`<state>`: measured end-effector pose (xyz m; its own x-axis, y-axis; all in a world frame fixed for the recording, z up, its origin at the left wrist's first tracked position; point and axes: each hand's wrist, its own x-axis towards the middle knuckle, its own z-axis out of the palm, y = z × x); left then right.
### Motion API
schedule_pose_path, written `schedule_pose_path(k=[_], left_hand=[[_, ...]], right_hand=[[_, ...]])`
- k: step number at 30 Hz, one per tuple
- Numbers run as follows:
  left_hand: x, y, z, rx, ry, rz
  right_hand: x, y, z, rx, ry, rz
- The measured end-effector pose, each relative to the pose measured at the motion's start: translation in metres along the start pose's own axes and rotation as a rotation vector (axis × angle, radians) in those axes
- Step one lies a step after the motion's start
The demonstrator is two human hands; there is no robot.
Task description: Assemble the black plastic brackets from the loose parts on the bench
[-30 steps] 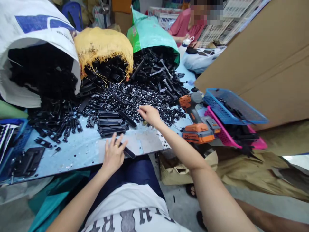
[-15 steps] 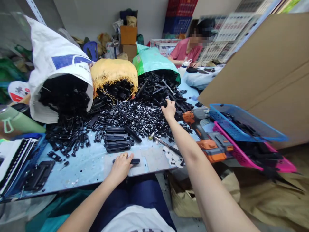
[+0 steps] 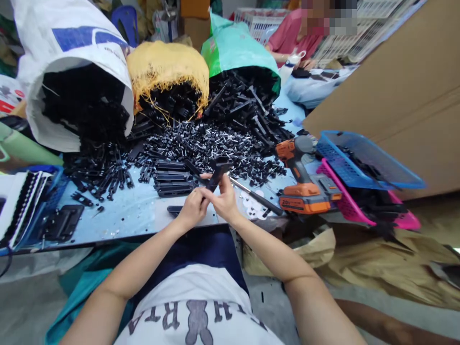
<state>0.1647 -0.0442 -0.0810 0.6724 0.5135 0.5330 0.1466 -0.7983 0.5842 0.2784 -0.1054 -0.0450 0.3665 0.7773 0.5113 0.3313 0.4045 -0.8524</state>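
Observation:
Over the front of the table, a long black plastic part (image 3: 217, 175) is held tilted up in my right hand (image 3: 225, 200), between thumb and fingers. My left hand (image 3: 194, 207) meets it there, fingers closed around the part's lower end. Beside my left hand, a black plastic bar (image 3: 174, 210) lies on the pale work surface, partly hidden by the wrist. Just beyond my hands are a row of similar black bars (image 3: 172, 178) and a wide heap of small black pieces with metal pins (image 3: 201, 143). A hammer (image 3: 257, 196) lies right of my right hand.
White (image 3: 75, 38), yellow (image 3: 167, 62) and green (image 3: 240, 52) sacks spill black parts at the back. An orange cordless drill (image 3: 304, 196) stands right, beside blue (image 3: 373, 177) and pink (image 3: 345, 201) baskets. A cardboard sheet (image 3: 395, 96) rises behind them. Across sits another person (image 3: 293, 31).
My right hand has come back from the heap with a black plastic part. My left hand has left the bar on the table and joined it. The view has tilted down.

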Motion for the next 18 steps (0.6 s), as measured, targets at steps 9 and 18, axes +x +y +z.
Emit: schedule_pose_path(k=[9,18], left_hand=[[-0.034,-0.032,-0.023,0.33,-0.588,-0.145],[-0.03,-0.02,-0.017,0.348,-0.559,-0.098]], right_hand=[[-0.026,0.025,-0.063,-0.953,-1.042,-0.101],[-0.047,0.02,-0.044,-1.234,-1.005,-0.036]])
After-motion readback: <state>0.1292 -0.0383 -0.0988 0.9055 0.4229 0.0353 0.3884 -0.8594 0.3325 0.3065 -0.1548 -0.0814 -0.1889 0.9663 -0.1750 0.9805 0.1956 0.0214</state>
